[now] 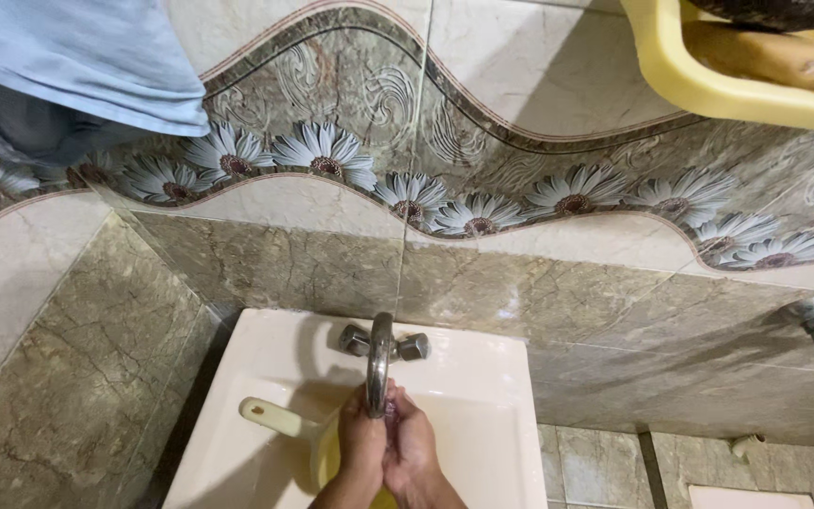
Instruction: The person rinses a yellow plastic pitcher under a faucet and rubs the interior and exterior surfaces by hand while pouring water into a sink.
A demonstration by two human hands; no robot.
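While clasped, both hands [388, 443] sit under tap [380, 363].

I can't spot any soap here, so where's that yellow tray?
The yellow tray is at the top right of the head view, on the tiled wall, above and right of the tap.

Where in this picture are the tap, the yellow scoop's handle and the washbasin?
tap [380, 363], head view, on the curved metal spout.
yellow scoop's handle [270, 416], head view, mid-handle, left of the hands.
washbasin [266, 344], head view, on the bare back-left rim.
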